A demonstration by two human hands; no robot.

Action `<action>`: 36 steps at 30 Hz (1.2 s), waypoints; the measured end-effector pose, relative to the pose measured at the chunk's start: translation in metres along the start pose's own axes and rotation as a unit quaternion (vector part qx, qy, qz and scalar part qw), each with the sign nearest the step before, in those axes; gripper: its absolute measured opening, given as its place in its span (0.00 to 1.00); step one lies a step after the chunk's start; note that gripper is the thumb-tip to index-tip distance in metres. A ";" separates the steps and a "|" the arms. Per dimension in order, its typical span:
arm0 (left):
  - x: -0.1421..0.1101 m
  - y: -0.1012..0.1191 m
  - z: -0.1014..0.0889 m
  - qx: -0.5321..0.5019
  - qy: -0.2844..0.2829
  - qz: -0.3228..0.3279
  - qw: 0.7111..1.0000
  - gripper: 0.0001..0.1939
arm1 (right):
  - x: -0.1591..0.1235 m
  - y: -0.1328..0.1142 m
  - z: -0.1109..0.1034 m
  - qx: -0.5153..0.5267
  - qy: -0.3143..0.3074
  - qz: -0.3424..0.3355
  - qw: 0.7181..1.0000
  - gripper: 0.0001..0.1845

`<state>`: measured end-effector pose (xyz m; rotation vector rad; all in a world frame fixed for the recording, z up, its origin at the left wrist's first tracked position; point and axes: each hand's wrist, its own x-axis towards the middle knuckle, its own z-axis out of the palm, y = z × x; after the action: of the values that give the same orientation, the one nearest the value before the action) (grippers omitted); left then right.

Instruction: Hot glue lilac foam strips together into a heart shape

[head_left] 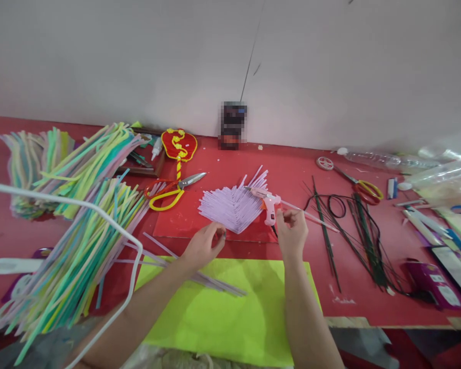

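A leaf-like piece of lilac pipe cleaners point(234, 207), laid in a V pattern, lies on a red board point(176, 225). My left hand point(207, 243) is just below its lower left edge, fingers curled in towards the thumb; whatever is between the fingertips is too small to name. A pink glue gun point(271, 205) lies at the piece's right side, its nozzle pointing left over the strips. Close against the gun's handle is my right hand point(293, 233), fingers bent together in a pinch. The handle shows uncovered, and I cannot make out anything in that pinch.
Bundles of coloured pipe cleaners point(88, 246) and a white cable point(136, 246) are at left. Yellow-handled scissors point(167, 197) lie behind the board. A lime green sheet point(223, 318) is in front, with loose lilac strips point(218, 284). Dark green stems point(369, 246) lie right.
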<state>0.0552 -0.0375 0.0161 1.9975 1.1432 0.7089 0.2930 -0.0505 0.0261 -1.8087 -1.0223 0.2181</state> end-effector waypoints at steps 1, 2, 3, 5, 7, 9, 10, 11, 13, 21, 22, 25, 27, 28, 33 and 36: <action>0.000 0.001 0.000 -0.001 -0.001 0.004 1.000 0.06 | 0.001 0.004 0.003 0.014 -0.025 0.007 1.000 0.11; 0.000 0.001 0.000 -0.003 -0.002 0.007 1.000 0.06 | 0.000 0.008 0.005 0.021 -0.051 0.009 0.998 0.11; 0.000 0.002 0.000 -0.005 -0.002 0.009 1.000 0.06 | -0.002 0.010 0.007 0.024 -0.069 0.005 0.997 0.10; -0.001 0.002 0.000 -0.008 0.000 0.012 1.000 0.07 | -0.005 0.012 0.009 0.020 -0.086 -0.012 0.996 0.09; -0.001 0.001 -0.001 -0.009 0.002 0.013 1.000 0.07 | -0.008 0.012 0.009 0.008 -0.085 -0.029 0.996 0.08; -0.001 0.001 -0.002 -0.008 0.007 0.013 1.000 0.07 | -0.008 0.010 0.008 0.000 -0.085 -0.035 0.996 0.08; 0.000 0.000 -0.002 -0.007 0.010 0.013 1.000 0.06 | -0.007 0.009 0.007 -0.001 -0.085 -0.035 0.996 0.08; 0.000 0.000 -0.002 -0.005 0.012 0.013 1.000 0.06 | -0.006 0.009 0.006 0.000 -0.085 -0.034 0.996 0.08; 0.000 -0.001 -0.002 -0.001 0.018 0.018 1.000 0.06 | -0.004 0.011 0.005 0.005 -0.086 -0.026 0.996 0.08; 0.003 -0.006 0.004 0.048 0.039 0.079 0.995 0.10 | 0.000 0.020 0.001 0.010 -0.070 0.024 0.997 0.13; 0.004 -0.007 0.004 0.055 0.044 0.081 0.994 0.12 | 0.001 0.021 0.001 -0.024 -0.052 0.031 0.998 0.15; 0.007 -0.011 0.004 0.085 0.051 0.075 0.992 0.18 | 0.004 0.026 0.002 -0.135 -0.055 0.038 0.989 0.19; 0.008 -0.013 0.004 0.111 0.044 0.072 0.990 0.21 | 0.005 0.026 0.004 -0.179 -0.076 0.027 0.981 0.20; 0.009 -0.014 0.004 0.124 0.039 0.070 0.989 0.22 | 0.005 0.026 0.006 -0.193 -0.081 0.020 0.978 0.19; 0.010 -0.013 0.004 0.164 0.006 0.047 0.985 0.23 | 0.003 0.019 0.010 -0.243 -0.114 0.034 0.963 0.13; 0.010 -0.011 0.004 0.172 0.005 0.033 0.985 0.22 | 0.005 0.019 0.010 -0.237 -0.130 0.036 0.962 0.11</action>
<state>0.0577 -0.0264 0.0059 2.3294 1.2798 0.5845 0.3007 -0.0424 0.0067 -2.2975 -1.2718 0.2774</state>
